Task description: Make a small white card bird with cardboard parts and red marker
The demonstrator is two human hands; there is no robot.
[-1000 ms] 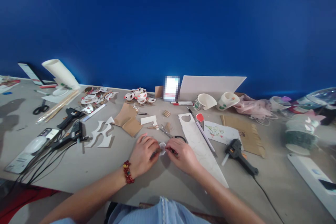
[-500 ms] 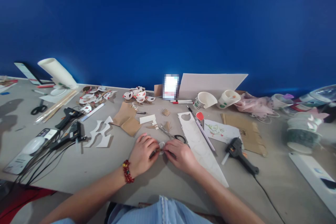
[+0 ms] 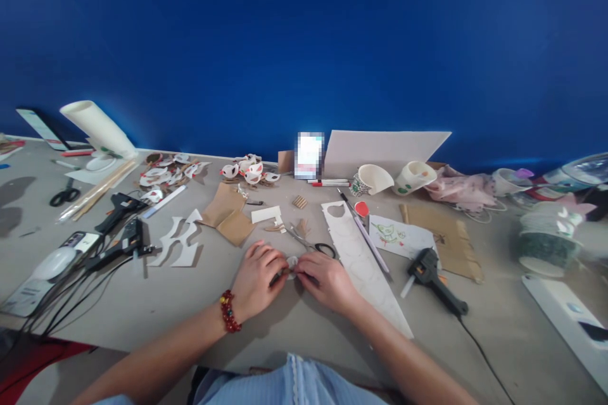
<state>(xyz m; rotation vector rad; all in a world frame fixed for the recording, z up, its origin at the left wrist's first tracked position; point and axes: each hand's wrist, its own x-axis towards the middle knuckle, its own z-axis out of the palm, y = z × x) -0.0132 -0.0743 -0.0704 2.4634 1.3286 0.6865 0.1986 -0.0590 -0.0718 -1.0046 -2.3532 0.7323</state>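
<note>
A small white paper piece (image 3: 292, 262) is pinched between my two hands, low over the table in front of me; the fingers cover most of it. My left hand (image 3: 261, 273) grips it from the left, fingertips pressed together. From the right, my right hand (image 3: 329, 280) holds its other edge between thumb and forefinger. Just beyond the right hand lie scissors (image 3: 325, 249), blades pointing away to the left. Brown cardboard scraps (image 3: 230, 218) and a white paper strip (image 3: 266, 214) rest beyond my fingers.
A black glue gun (image 3: 437, 281) lies at right, and two more glue guns (image 3: 121, 245) with cables at left. A long white sheet (image 3: 363, 272) is beside my right forearm. Several paper birds (image 3: 249, 169), a cut paper cup (image 3: 373, 180) and a lit phone (image 3: 308, 155) stand behind.
Both hands keep nearly the same place and grip on the white piece. The view has shifted very slightly, moving the things at left a little further left.
</note>
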